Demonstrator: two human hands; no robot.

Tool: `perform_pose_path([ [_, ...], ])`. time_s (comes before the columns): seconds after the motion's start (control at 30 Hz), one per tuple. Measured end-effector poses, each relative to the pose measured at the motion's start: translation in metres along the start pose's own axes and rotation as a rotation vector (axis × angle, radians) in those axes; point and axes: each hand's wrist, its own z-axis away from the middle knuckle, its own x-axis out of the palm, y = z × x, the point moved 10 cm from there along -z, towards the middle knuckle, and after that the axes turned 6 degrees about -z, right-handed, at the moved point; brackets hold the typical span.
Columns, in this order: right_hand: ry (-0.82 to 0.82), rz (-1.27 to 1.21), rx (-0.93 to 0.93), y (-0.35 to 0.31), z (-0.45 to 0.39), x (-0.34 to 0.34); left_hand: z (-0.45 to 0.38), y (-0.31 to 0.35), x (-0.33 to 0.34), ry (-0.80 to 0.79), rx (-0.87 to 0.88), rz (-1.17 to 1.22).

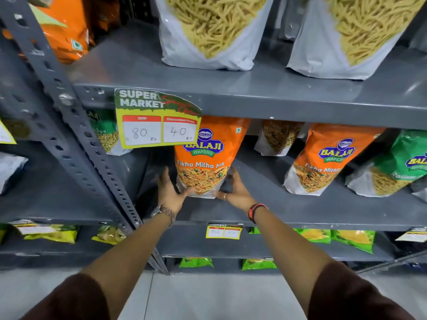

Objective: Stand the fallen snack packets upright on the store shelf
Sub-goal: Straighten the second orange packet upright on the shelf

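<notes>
Both hands' grip clasps the upright orange packet [203, 158], price tag [157, 118] hiding its corner.

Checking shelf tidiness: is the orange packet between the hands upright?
Upright: the orange packet stands on its base, logo on top, left hand and right hand flanking it.

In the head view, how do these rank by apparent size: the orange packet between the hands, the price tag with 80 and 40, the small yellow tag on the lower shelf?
1. Orange packet
2. Price tag
3. Small yellow tag
</notes>
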Motion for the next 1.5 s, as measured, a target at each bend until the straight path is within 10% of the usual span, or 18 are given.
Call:
perform_pose_path([
  [0.37,0.671,0.153,0.003,0.088,0.107,-0.233,0.076,0.051,0.086,0.137,0.174,0.006],
  [0.7,0.306,-0.117,-0.014,0.057,0.070,-0.334,0.079,0.186,0.245,-0.337,0.172,0.126],
  [1.5,0.245,0.011,0.023,0.060,0.050,-0.260,0.061,0.166,0.198,-0.185,0.101,0.137],
])
